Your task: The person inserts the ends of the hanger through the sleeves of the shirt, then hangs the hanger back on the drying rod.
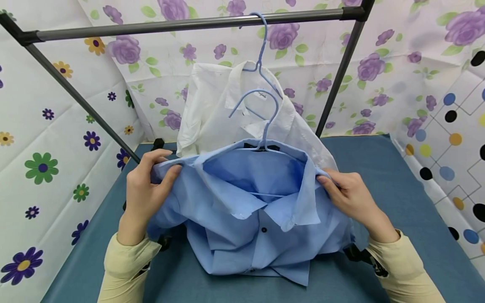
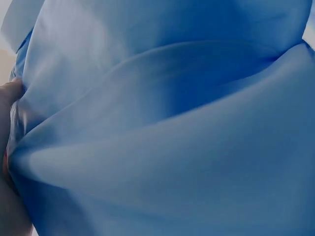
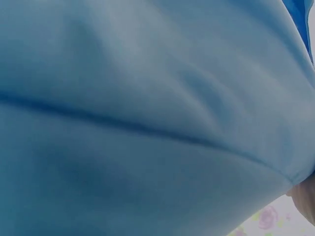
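A light blue shirt with a dark button hangs between my two hands, its collar spread wide. Inside it sits a blue hanger, whose hook rises free above the neckline, apart from the rack bar. My left hand pinches the shirt at one shoulder, thumb in front. At the other shoulder my right hand pinches the cloth likewise. Blue cloth fills most of the left wrist view, and shirt fabric nearly all of the right one. The hanger's arms are mostly hidden within the shirt.
Behind, a white shirt hangs on another blue hanger, hooked over the dark bar of a rack. A blue-grey cloth covers the table. Flowered sheets stand at the back and sides.
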The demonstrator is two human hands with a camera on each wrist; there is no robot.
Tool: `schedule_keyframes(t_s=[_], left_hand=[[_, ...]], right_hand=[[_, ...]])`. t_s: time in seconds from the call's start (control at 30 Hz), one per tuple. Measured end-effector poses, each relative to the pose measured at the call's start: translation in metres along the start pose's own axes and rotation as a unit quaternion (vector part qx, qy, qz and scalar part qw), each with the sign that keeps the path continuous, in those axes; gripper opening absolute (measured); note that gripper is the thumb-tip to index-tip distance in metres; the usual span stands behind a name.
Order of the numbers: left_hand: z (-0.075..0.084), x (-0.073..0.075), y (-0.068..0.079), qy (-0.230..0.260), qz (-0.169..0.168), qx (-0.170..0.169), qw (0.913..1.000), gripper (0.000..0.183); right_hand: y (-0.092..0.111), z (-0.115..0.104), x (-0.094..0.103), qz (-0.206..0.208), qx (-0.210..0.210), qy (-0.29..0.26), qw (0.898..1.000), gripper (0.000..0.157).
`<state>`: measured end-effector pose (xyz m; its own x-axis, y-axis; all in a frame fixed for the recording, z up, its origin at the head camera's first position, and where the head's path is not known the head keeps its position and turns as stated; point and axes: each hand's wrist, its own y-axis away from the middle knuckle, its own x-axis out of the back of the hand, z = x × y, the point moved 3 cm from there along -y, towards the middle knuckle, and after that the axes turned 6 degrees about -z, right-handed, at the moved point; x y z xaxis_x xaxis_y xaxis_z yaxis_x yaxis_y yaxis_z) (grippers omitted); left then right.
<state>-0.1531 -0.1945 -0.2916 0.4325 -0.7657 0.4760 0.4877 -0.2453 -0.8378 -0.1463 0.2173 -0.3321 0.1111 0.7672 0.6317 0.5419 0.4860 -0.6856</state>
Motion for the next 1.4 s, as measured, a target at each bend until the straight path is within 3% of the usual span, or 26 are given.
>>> schedule_keyframes(t_s=[0.1,0.2,0.27,0.33,0.43,0.53,0.67,0.77,0.87,0.97,1.13,1.27,1.4], left_hand=[[-0.006,0.0,0.002,0.017,-0.022,0.047,0.9985,0.045],[-0.013,0.001,0.006,0.042,-0.053,0.133,0.9889,0.049],[-0.017,0.002,0.01,0.067,-0.083,0.204,0.9731,0.055],[-0.021,0.001,0.014,0.098,-0.121,0.268,0.9506,0.061],[-0.027,-0.003,0.021,0.143,-0.186,0.32,0.918,0.074],[-0.034,-0.01,0.032,0.175,-0.255,0.332,0.8911,0.08],[-0.04,-0.028,0.05,0.228,-0.337,0.308,0.86,0.085],[-0.04,-0.044,0.062,0.265,-0.383,0.298,0.8334,0.092],[-0.035,-0.057,0.071,0.274,-0.414,0.3,0.8147,0.098],[-0.027,-0.066,0.072,0.277,-0.422,0.288,0.8139,0.103],[-0.017,-0.074,0.067,0.263,-0.402,0.279,0.8314,0.084],[-0.016,-0.076,0.067,0.228,-0.396,0.286,0.8422,0.068],[-0.023,-0.072,0.07,0.21,-0.395,0.289,0.8465,0.06]], right_hand=[[-0.001,-0.001,0.003,0.021,-0.001,0.014,1.0,0.023],[-0.001,-0.002,0.006,0.05,0.0,0.028,0.998,0.028],[-0.003,-0.002,0.008,0.076,-0.002,0.036,0.996,0.031],[-0.005,-0.003,0.01,0.106,-0.009,0.043,0.993,0.034],[-0.011,-0.004,0.013,0.149,-0.028,0.051,0.987,0.035],[-0.018,-0.006,0.015,0.18,-0.047,0.057,0.981,0.037],[-0.027,-0.009,0.015,0.196,-0.061,0.06,0.977,0.039],[-0.031,-0.011,0.014,0.2,-0.062,0.053,0.976,0.041],[-0.034,-0.013,0.012,0.197,-0.058,0.047,0.978,0.039],[-0.034,-0.013,0.011,0.19,-0.055,0.049,0.979,0.038],[-0.033,-0.014,0.011,0.19,-0.052,0.051,0.979,0.037],[-0.031,-0.013,0.011,0.193,-0.05,0.051,0.978,0.038],[-0.03,-0.012,0.012,0.2,-0.044,0.05,0.977,0.04]])
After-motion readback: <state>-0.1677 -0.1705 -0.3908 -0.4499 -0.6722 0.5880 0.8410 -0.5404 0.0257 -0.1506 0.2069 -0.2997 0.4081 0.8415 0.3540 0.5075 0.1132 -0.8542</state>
